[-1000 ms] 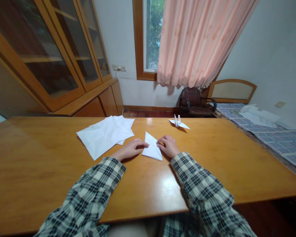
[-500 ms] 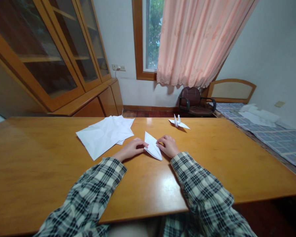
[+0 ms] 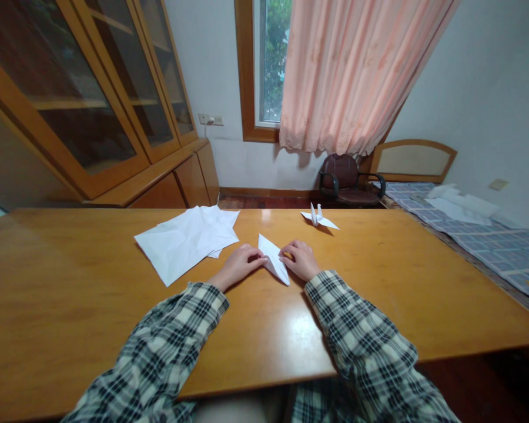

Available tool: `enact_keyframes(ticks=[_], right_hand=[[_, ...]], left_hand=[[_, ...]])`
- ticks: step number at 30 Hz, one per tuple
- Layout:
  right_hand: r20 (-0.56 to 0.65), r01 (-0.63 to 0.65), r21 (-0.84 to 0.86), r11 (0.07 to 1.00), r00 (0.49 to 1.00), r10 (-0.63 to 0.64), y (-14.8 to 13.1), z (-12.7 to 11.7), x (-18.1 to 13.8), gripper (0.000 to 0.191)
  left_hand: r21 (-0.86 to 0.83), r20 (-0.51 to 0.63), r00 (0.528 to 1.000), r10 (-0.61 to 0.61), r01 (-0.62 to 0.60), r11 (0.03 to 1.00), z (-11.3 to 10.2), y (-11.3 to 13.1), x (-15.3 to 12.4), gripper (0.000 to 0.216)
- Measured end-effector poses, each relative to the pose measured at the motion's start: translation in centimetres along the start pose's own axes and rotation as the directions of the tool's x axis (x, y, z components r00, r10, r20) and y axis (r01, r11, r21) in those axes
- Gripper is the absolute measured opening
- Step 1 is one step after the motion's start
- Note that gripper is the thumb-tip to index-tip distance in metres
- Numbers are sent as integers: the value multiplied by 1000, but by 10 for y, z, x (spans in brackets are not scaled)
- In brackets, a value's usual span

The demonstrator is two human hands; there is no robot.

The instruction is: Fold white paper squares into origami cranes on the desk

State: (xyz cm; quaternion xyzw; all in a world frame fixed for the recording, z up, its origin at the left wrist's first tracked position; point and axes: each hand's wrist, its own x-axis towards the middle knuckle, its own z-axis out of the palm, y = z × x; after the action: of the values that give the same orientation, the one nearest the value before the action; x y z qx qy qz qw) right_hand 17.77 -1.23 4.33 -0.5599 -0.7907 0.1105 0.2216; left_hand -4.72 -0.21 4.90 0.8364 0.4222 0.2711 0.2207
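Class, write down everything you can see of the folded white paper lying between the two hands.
The folded paper is white, thin and creased into a narrow pointed shape, one tip aimed away from the person, the other toward them. It lies on the wooden table. The left hand touches its left edge with its fingertips and the right hand its right edge.

On the wooden table [image 3: 70, 282] lie a loose pile of white paper sheets [image 3: 183, 242] and a folded paper crane [image 3: 318, 218], with a glass-door cabinet [image 3: 83, 106], pink curtain [image 3: 348, 76] and dark office chair [image 3: 348, 179] behind.
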Motion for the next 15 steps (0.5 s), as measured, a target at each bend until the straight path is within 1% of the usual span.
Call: enact_keyframes(ticks=[5,8,15], right_hand=[[-4,4,-4,1000,1000,-4,1,1,0,15],[-2,1,-3,1000,1000,-1,2,1,0,15],[1,2,-6,1000,1000,-2,3,3,1,14]], left_hand=[[58,-53,998,-42,45,997,7,4,1,36],[89,-69,997,-30,36,995,10,5,3,35],[171,-62,998,-19,29,985,13,12,6,28]])
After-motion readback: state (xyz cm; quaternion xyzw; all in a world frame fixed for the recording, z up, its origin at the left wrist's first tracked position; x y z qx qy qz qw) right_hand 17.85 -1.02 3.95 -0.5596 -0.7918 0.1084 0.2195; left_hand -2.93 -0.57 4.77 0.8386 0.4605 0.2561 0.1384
